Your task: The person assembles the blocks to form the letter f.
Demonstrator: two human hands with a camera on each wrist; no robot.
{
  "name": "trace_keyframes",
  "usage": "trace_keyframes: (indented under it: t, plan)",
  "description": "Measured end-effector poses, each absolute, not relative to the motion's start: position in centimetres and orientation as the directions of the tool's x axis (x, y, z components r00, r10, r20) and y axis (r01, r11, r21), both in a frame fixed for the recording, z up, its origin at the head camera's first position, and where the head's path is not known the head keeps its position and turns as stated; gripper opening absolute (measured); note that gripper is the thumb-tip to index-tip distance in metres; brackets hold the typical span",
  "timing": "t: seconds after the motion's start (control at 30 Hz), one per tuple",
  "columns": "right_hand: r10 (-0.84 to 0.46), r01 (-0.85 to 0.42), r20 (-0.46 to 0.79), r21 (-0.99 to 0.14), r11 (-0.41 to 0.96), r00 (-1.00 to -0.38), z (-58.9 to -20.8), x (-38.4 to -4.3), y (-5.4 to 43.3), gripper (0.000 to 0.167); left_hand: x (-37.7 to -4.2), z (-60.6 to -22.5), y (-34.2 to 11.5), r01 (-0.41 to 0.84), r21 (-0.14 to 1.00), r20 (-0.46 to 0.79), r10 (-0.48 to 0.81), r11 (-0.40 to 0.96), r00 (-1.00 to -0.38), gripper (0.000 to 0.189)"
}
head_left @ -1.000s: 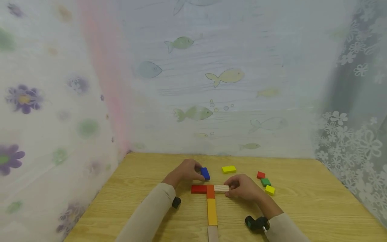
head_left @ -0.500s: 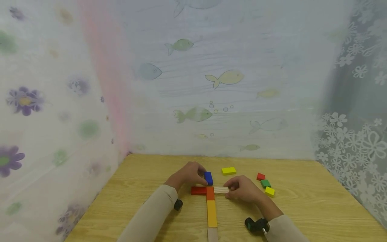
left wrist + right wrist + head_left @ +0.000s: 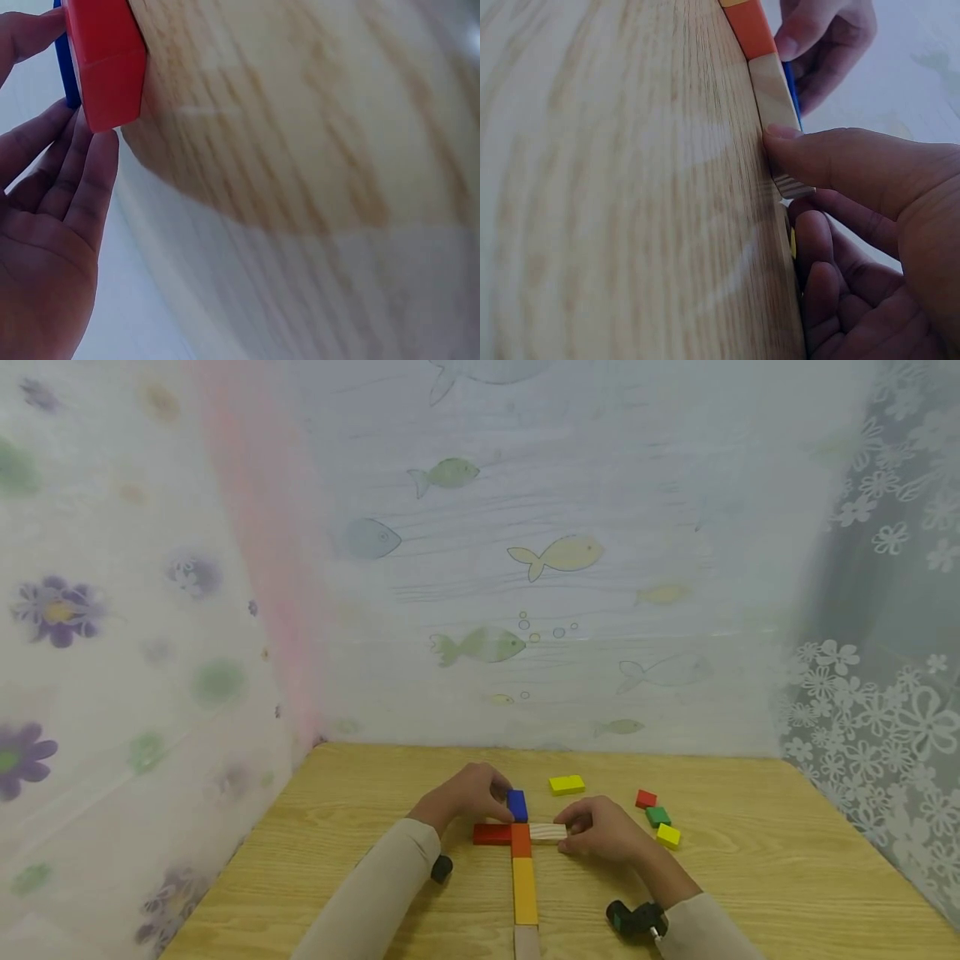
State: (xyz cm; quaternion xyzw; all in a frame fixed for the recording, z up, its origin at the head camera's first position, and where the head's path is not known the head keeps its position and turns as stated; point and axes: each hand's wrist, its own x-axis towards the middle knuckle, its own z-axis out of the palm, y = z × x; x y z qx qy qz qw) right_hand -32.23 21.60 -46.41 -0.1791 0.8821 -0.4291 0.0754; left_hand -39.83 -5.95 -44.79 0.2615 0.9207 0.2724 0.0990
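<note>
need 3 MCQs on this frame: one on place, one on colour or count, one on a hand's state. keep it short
1. Where is the blue block?
A. just beyond the orange block
B. beside the green block
C. at the table's near edge

2. How many loose blocks lie in the cluster right of the right hand?
A. one
B. three
C. five

3. What is the left hand doing?
A. lying flat on the table
B. hanging idle in the air
C. pinching the blue block

Key:
1 A, the head view shows it at the far end of the orange block.
2 B, a small red block, the green block and a small yellow block lie there.
3 C, its fingers close on the blue block.
</note>
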Motion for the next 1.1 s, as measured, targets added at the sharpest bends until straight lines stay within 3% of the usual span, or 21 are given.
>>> trace_keyframes:
  t: [1.1]
  plan:
    - [-0.374, -0.246, 0.018, -0.784, 0.570, -0.927, -46.46, -32.06, 21.60, 0.034, -39.25, -44.20, -5.92, 0.389, 0.580, -0.094, 0.533, 0.716, -0.841, 0.047]
